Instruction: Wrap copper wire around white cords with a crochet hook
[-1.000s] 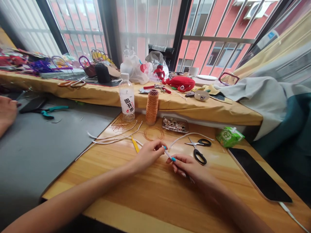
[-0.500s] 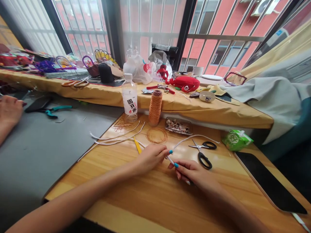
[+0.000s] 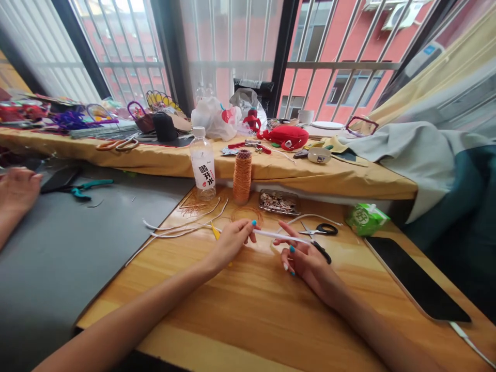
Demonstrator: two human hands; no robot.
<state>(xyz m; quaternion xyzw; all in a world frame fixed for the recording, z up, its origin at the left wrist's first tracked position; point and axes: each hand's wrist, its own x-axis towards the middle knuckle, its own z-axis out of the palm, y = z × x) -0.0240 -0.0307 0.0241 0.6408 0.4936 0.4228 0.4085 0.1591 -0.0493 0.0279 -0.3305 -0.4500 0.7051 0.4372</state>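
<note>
My left hand (image 3: 234,242) is closed in a pinch on a white cord (image 3: 267,234), whose taut stretch runs right to my right hand (image 3: 306,258). The fingers of my right hand are spread, and the cord passes across them without a visible pinch. Beyond them another length of white cord (image 3: 310,216) curves over the table. Black-handled scissors (image 3: 325,229) lie open just behind my right hand, which partly covers them. A yellow tool (image 3: 215,231) is partly hidden by my left hand, with several white cords (image 3: 170,233) to its left.
A water bottle (image 3: 203,165), an orange thread spool (image 3: 242,178) and a tray of small pieces (image 3: 279,201) stand along the back. At right are a green tissue pack (image 3: 366,219) and a tablet (image 3: 418,279). Another person's hand (image 3: 19,191) rests near teal pliers (image 3: 91,187).
My hands have moved apart, drawing a longer straight stretch of cord between them. My right hand's fingers have gone from a pinch on the cord to spread.
</note>
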